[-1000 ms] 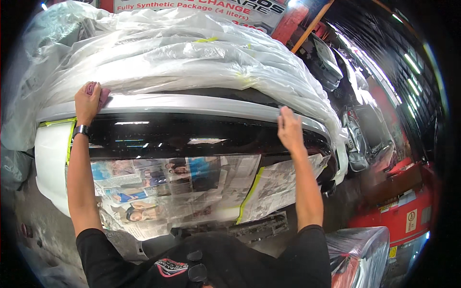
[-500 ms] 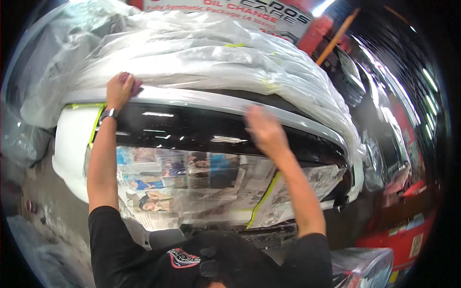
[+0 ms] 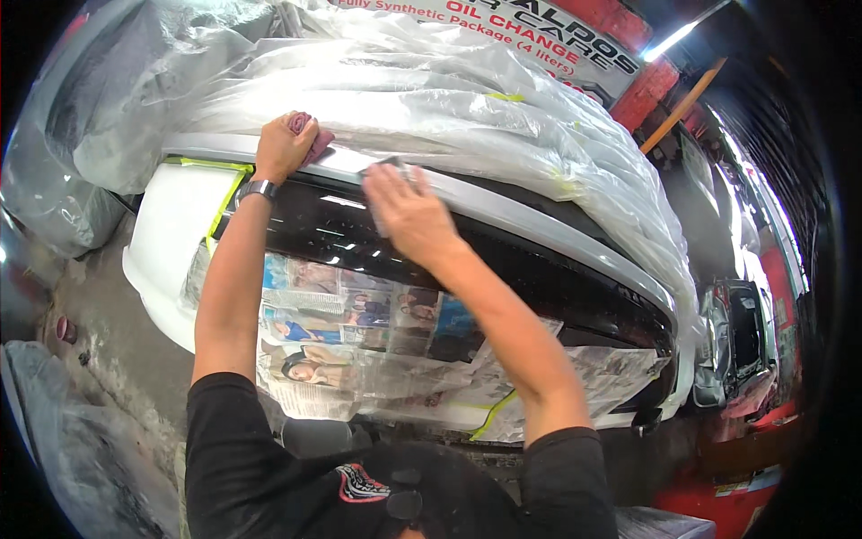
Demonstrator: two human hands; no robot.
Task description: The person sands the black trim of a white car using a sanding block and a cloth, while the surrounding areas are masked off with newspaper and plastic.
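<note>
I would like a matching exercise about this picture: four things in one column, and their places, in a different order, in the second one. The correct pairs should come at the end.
Things
1. Dark pink cloth
2. Newspaper sheets
3. Plastic sheeting
4. Wristwatch

Places
A. Wrinkled, on the far side of the silver strip
B. Around the left wrist
C. On the wearer's side of the glossy black panel
D. Bunched in the left hand

Right pairs: 1-D, 2-C, 3-A, 4-B
</note>
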